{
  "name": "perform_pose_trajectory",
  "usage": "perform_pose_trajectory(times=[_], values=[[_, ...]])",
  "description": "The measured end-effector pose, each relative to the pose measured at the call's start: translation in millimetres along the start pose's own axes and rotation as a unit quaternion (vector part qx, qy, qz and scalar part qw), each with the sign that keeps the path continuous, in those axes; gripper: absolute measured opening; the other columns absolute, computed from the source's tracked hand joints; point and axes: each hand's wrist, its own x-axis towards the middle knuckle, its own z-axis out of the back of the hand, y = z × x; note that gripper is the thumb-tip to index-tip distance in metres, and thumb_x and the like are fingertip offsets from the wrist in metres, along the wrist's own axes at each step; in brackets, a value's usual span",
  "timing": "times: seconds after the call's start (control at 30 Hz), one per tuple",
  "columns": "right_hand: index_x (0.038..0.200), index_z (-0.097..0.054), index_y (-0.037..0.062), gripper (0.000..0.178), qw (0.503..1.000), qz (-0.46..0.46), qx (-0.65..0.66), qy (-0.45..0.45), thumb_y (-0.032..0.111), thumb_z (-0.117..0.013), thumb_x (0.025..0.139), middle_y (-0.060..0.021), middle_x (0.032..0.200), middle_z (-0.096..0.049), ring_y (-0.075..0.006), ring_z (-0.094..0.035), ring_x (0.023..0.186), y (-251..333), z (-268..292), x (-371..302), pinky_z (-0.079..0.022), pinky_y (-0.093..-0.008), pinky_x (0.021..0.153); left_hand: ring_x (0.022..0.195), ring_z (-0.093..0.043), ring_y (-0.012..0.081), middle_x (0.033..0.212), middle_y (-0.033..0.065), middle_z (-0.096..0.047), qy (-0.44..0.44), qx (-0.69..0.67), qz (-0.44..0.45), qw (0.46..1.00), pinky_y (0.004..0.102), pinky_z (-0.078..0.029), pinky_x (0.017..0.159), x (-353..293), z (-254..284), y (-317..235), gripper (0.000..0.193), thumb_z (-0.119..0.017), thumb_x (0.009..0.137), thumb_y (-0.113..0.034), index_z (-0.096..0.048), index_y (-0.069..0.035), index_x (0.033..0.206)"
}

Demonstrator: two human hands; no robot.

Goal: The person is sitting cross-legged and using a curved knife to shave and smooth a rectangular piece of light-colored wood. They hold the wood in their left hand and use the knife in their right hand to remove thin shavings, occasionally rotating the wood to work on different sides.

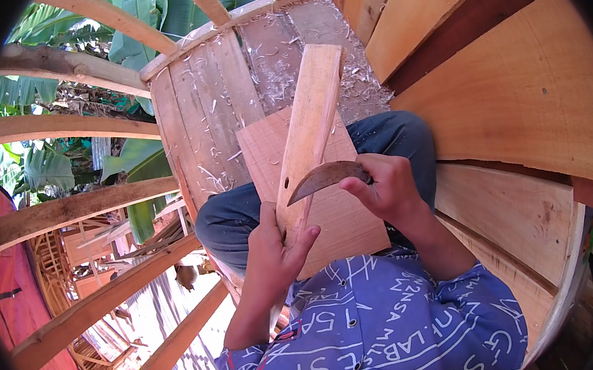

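Note:
My left hand (pixel 276 247) is closed around the near end of a long, pale wooden piece (pixel 312 106). That piece slants away from me and has a small dark hole near its held end. In my right hand (pixel 390 187) is a curved knife (pixel 329 176) with a dark, stained blade; its handle is hidden in my fist. The blade lies across the wooden piece, its tip pointing left, close to the hole. Whether the edge touches the wood I cannot tell. A flat square board (pixel 346 223) rests on my lap beneath the wooden piece.
Wood shavings (pixel 357 74) litter the plank floor (pixel 209 115) ahead. A plank wall (pixel 493 97) stands close on my right. Along the left runs a railing of wooden bars (pixel 81 218), with banana leaves (pixel 142 156) beyond. My bent legs (pixel 405 140) flank the board.

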Motion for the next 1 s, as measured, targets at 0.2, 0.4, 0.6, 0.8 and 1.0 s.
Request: perform_pose_trajectory(times=[0.2,0.4,0.6,0.8,1.0], values=[[0.062,-0.054,0.0042,0.061,0.999,0.003,-0.036,-0.003,0.061,-0.062,0.082,-0.0123,0.056,-0.052,-0.0323,-0.057,0.052,-0.4,6.5,-0.2,-0.042,-0.0390,0.046,0.077,-0.068,0.0420,0.080,0.0271,-0.064,-0.033,0.008,0.030,0.999,0.0403,-0.051,0.063,-9.6,-5.7,-9.3,0.050,-0.072,0.084,-0.034,-0.045,0.003,0.105],[0.062,-0.053,0.0048,0.062,0.997,0.028,-0.062,-0.027,0.063,-0.062,0.082,-0.0111,0.056,-0.052,-0.0312,-0.055,0.050,-3.2,10.4,2.4,-0.041,-0.0379,0.045,0.073,-0.067,0.0425,0.077,0.0269,-0.064,-0.038,0.025,0.026,0.999,0.0408,-0.051,0.060,-16.3,-8.9,-11.6,0.049,-0.072,0.084,-0.033,-0.044,0.002,0.102],[0.062,-0.053,0.0053,0.062,0.995,0.044,-0.080,-0.039,0.064,-0.062,0.081,-0.0095,0.055,-0.051,-0.0301,-0.055,0.050,-5.7,11.1,1.7,-0.040,-0.0375,0.044,0.075,-0.067,0.0438,0.078,0.0274,-0.064,-0.035,0.040,0.031,0.998,0.0417,-0.051,0.061,-20.5,-8.6,-14.0,0.049,-0.072,0.085,-0.034,-0.044,0.003,0.103],[0.060,-0.051,0.0062,0.063,0.991,0.058,-0.106,-0.054,0.065,-0.062,0.080,-0.0091,0.054,-0.049,-0.0288,-0.053,0.047,-9.6,12.8,3.3,-0.039,-0.0364,0.043,0.078,-0.067,0.0451,0.080,0.0281,-0.064,-0.011,0.042,0.054,0.998,0.0426,-0.052,0.063,-23.9,-7.8,-15.1,0.052,-0.070,0.085,-0.034,-0.045,0.005,0.109],[0.059,-0.049,0.0058,0.064,0.991,0.055,-0.098,-0.071,0.065,-0.062,0.080,-0.0098,0.053,-0.047,-0.0292,-0.051,0.046,-13.2,13.2,5.2,-0.038,-0.0369,0.043,0.074,-0.067,0.0447,0.077,0.0285,-0.064,-0.004,0.032,0.051,0.998,0.0430,-0.051,0.061,-28.0,-10.4,-11.4,0.051,-0.070,0.085,-0.036,-0.044,0.003,0.105]])
